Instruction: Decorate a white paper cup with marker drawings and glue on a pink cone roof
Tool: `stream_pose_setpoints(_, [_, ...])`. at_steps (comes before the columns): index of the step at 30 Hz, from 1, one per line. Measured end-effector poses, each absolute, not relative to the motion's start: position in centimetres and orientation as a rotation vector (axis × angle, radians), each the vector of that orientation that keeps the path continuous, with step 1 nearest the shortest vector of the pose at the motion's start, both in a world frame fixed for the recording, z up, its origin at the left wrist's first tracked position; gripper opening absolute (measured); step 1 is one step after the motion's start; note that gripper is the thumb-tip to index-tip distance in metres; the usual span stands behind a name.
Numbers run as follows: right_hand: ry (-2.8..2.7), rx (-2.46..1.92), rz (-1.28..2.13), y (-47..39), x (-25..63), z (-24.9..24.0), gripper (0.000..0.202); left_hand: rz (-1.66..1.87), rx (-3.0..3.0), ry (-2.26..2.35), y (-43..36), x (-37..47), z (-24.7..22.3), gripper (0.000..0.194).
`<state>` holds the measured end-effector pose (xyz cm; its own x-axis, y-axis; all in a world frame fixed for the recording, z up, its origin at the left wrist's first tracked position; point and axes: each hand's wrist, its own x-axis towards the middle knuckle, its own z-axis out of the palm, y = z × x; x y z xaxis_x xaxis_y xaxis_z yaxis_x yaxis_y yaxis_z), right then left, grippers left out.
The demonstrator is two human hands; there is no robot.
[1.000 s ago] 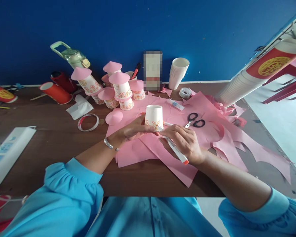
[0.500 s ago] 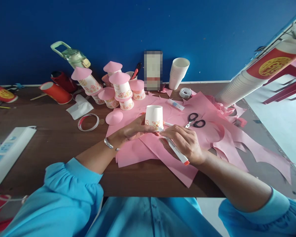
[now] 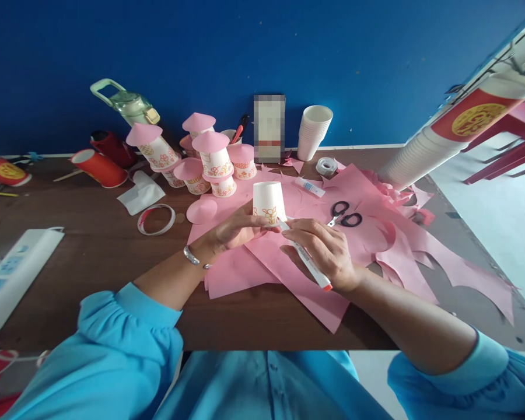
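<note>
My left hand is closed round the lower part of a white paper cup, which is upside down with orange flower drawings near its rim. In my right hand is a white marker with an orange end; its tip meets the cup's side by the drawing, though I cannot tell if it touches. Pink paper lies beneath both hands. Behind the left hand stand several decorated paper cups with pink cone roofs, some stacked. A loose pink paper cone lies just left of the cup.
Black-handled scissors, a glue stick and clear tape lie on the right. White cups stand stacked by the wall, with a long cup stack leaning right. A tape roll and power strip are left.
The cup has turned slightly in my left hand, bringing more of the flower drawing forward, and shifted a little left. My right hand still holds the marker against that area.
</note>
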<state>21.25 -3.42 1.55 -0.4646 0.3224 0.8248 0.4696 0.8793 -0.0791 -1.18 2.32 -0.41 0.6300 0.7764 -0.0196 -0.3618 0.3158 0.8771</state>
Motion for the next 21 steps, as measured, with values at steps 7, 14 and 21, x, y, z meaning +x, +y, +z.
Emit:
stream_pose_setpoints(7, [-2.117,-0.494,-0.164,-3.41,21.16,1.25,0.021,0.762,0.986,0.408,2.36,-0.95,-0.30,0.053])
stream_pose_setpoints(14, [-2.132,-0.474,-0.145,-3.36,21.09,1.10,0.019,0.733,1.079,0.456,2.07,-1.02,-0.24,0.048])
stream_pose_setpoints(21, [-2.091,-0.504,-0.159,-3.28,21.19,1.28,0.021,0.784,0.995,0.499,2.33,-1.20,-0.47,0.041])
